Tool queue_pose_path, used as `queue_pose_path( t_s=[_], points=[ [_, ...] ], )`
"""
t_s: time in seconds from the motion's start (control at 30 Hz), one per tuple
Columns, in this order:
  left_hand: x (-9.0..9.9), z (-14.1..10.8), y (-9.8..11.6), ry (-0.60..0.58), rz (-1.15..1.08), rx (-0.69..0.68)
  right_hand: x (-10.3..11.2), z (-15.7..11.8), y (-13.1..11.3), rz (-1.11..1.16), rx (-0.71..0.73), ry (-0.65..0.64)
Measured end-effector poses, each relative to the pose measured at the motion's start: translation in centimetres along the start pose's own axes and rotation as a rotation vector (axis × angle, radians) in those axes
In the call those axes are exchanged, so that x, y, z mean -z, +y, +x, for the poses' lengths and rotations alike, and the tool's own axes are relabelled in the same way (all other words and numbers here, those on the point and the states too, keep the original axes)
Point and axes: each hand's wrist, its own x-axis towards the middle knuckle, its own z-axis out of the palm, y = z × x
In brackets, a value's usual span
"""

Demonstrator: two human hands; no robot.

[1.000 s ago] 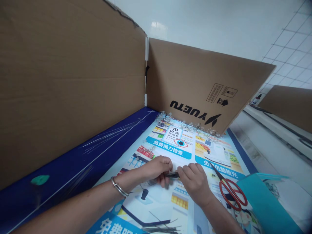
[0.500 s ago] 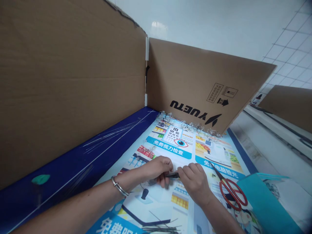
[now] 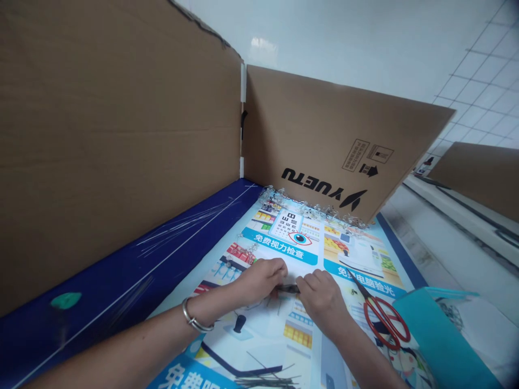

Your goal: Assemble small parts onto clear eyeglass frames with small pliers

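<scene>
In the middle of the printed poster sheet (image 3: 308, 273), my right hand (image 3: 322, 297) is closed around a small tool with dark jaws that looks like pliers (image 3: 288, 289). The jaws point left, toward my left hand (image 3: 265, 278). My left hand is closed, its fingers pinched together at the jaws; what lies in them is too small and hidden to make out. A bundle of thin dark wires (image 3: 270, 381) rests on the sheet at the bottom. To the right of my right hand lie red-handled scissors (image 3: 385, 320).
Tall cardboard panels (image 3: 121, 124) stand on the left and at the back. Along the back panel's foot runs a row of twisted wire pieces (image 3: 320, 209). Clear strands (image 3: 182, 229) lie on the blue cloth (image 3: 133, 270) at left. A teal box (image 3: 440, 335) is at lower right.
My left fingers have shifted slightly at the jaws, and its lower fingertips now show less. The pliers and right hand stay almost in place; the view has shifted a little.
</scene>
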Motion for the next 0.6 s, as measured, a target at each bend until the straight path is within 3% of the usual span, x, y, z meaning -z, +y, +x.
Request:
queue_pose_path(
  t_s=[0.1, 0.27, 0.43, 0.6],
  points=[
    [0.06, -0.25, 0.03, 0.076, 0.385, -0.173, -0.14, 0.03, 0.02, 0.050, -0.038, -0.063],
    [-0.56, -0.38, -0.50, 0.046, 0.849, -0.341, 0.12, 0.20, 0.01, 0.131, -0.106, -0.223],
    [-0.75, -0.57, -0.41, 0.048, 0.927, -0.466, 0.68, 0.39, 0.04, 0.153, -0.152, -0.344],
    [-0.69, -0.83, -0.09, 0.041, 0.907, -0.494, 0.35, 0.08, 0.07, 0.165, -0.145, -0.303]
  ],
)
